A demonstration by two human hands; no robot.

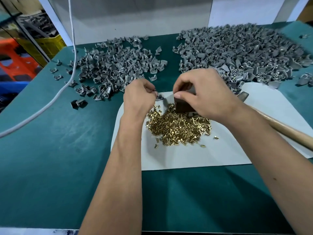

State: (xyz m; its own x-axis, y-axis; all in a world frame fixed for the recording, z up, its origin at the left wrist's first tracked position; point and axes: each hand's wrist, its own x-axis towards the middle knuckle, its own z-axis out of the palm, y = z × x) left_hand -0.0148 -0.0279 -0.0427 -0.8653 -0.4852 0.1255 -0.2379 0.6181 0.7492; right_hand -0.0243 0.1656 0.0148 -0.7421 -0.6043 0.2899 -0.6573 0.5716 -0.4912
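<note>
My left hand [138, 97] has its fingers curled over a small grey plastic part [160, 97] at the top edge of a white sheet [194, 155], and seems to pinch a small brass piece. My right hand [203, 92] grips a dark metal block [183, 104] that stands on the sheet. Just below both hands lies a heap of small brass rivets [179, 128].
Two big heaps of grey plastic parts lie on the green table, one at the back left [116, 65] and one at the back right [237, 55]. A hammer with a wooden handle [288, 131] lies under my right forearm. A white cable [50, 100] crosses the left side.
</note>
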